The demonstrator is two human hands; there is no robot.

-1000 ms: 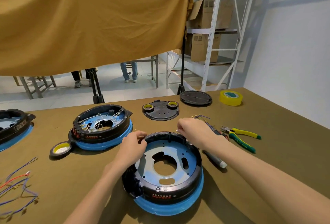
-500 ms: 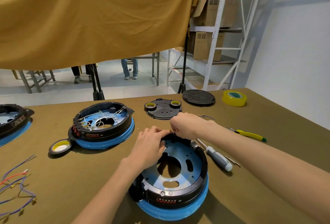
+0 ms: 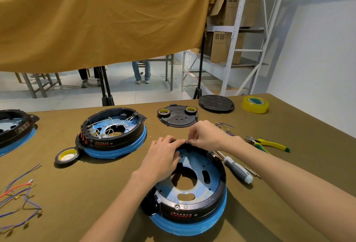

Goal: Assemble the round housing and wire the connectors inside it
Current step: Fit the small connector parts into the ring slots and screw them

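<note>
At the far rim: my right hand (image 3: 207, 135) pinches a small metal part (image 3: 186, 141) between thumb and fingertip; what the part is I cannot tell
Left hand: my left hand (image 3: 163, 157) lies fingers-down on the same rim, fingertips curled and touching the part's other side; whether it grips I cannot tell
Housing: the round housing (image 3: 194, 189) sits on the surface (image 3: 289, 174) just before me, open side up, no wires inside yet
Key relation: the part sits between both hands at the rim's far edge; the right hand is nearer and, I judge, must seat it
Further out: screwdriver (image 3: 238, 169) just right of the housing; pliers (image 3: 269, 144) beyond; loose wires (image 3: 17, 197) well apart at left; a wired housing (image 3: 113, 131) behind left
</note>
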